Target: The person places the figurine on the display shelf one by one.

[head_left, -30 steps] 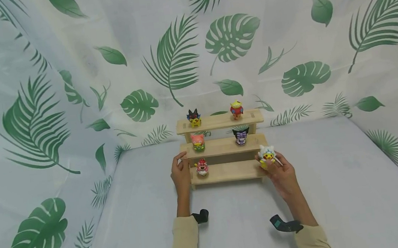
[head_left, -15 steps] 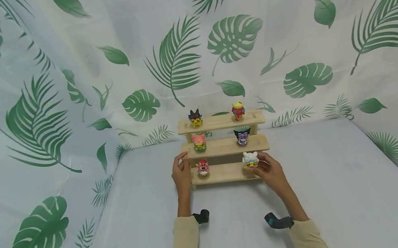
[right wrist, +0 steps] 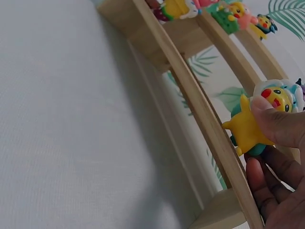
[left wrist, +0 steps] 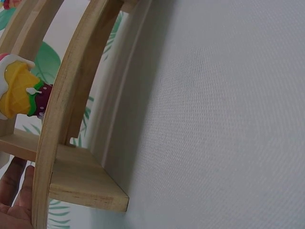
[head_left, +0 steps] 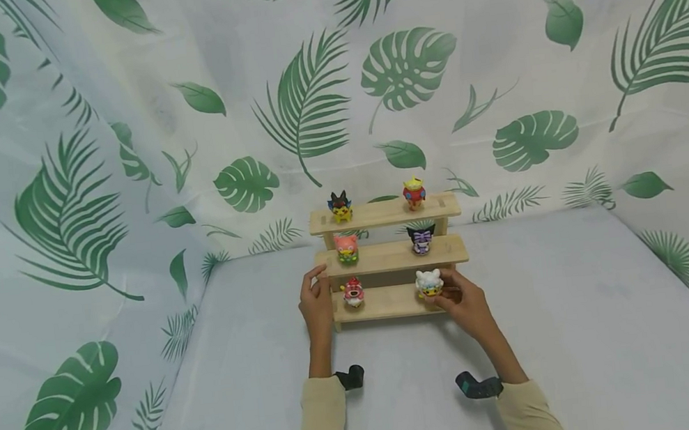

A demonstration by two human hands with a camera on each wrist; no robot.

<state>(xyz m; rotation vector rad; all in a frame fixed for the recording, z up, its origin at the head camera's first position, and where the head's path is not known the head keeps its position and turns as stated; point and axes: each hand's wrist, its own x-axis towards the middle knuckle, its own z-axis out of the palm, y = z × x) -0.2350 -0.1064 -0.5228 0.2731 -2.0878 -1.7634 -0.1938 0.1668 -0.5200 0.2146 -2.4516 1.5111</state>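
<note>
A three-tier wooden display shelf [head_left: 391, 301] stands before me in the head view. Between thumb and fingers, my right hand [head_left: 470, 305] pinches a yellow figurine with a white hood [head_left: 429, 280] at the right part of the bottom tier. In the right wrist view, the thumb lies on the front of the yellow figurine [right wrist: 249, 121], other fingers behind it. Whether its feet touch the board is unclear. My left hand [head_left: 315, 310] grips the shelf's left end near the middle tier; the left wrist view shows its fingers [left wrist: 26, 188] partly hidden behind wood.
A pink-and-red figurine [head_left: 353, 292] stands at the bottom tier's left. The middle tier bears a pink figurine [head_left: 346, 249] and a black-and-purple one [head_left: 421, 240]. Up top are a black-eared yellow figurine [head_left: 340, 207] and a red-and-yellow one [head_left: 414, 194]. Leaf-printed cloth [head_left: 298, 10] hangs behind.
My right hand has carried the white-hooded figurine leftward from the shelf's right end and lowered it at the bottom tier. The left hand has stayed at the shelf's left end.
</note>
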